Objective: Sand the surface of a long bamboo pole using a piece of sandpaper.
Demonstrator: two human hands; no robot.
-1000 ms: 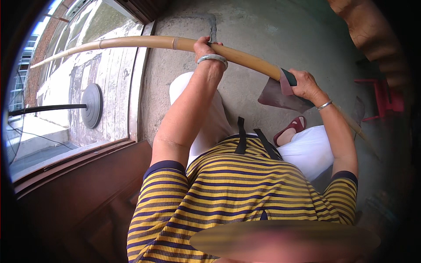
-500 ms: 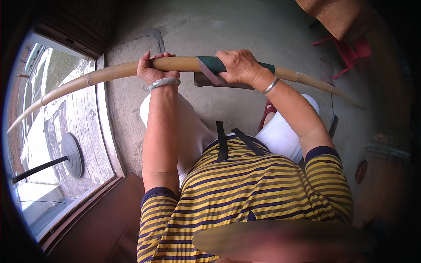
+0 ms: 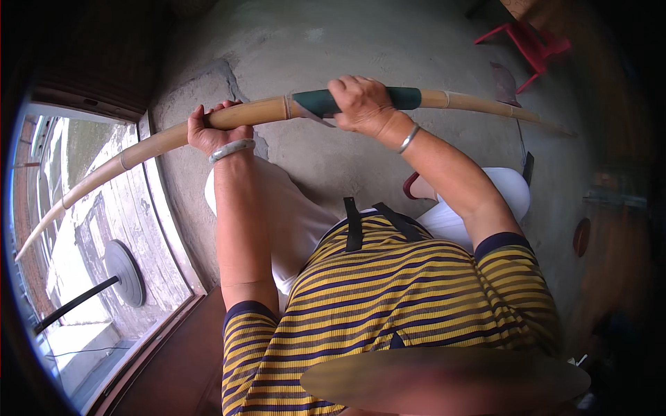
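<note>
A long, curved bamboo carrying pole (image 3: 257, 113) spans the view in front of me, its left part lower and reaching past the doorway. Around its middle sits a dark green wrap (image 3: 402, 98) with a pale loose edge at its left end. My left hand (image 3: 220, 128), with a bangle at the wrist, is closed around the bare bamboo left of the wrap. Over the green wrap, my right hand (image 3: 362, 104) is clasped from above, its fingertips partly hidden. Near the pole's right end a thin cord (image 3: 522, 135) hangs down toward a dark narrow piece (image 3: 528, 168).
A doorway at left opens onto a bright outdoor area, where a grey disc (image 3: 125, 273) on a black bar stands. A red stool (image 3: 531, 50) is at the far right on the concrete floor (image 3: 333, 52). A dark red round thing (image 3: 582, 237) lies at right.
Both hands and the pole have shifted left, and the pole's left end sits lower. The brown flat piece beneath the green wrap no longer shows. My view has also turned slightly.
</note>
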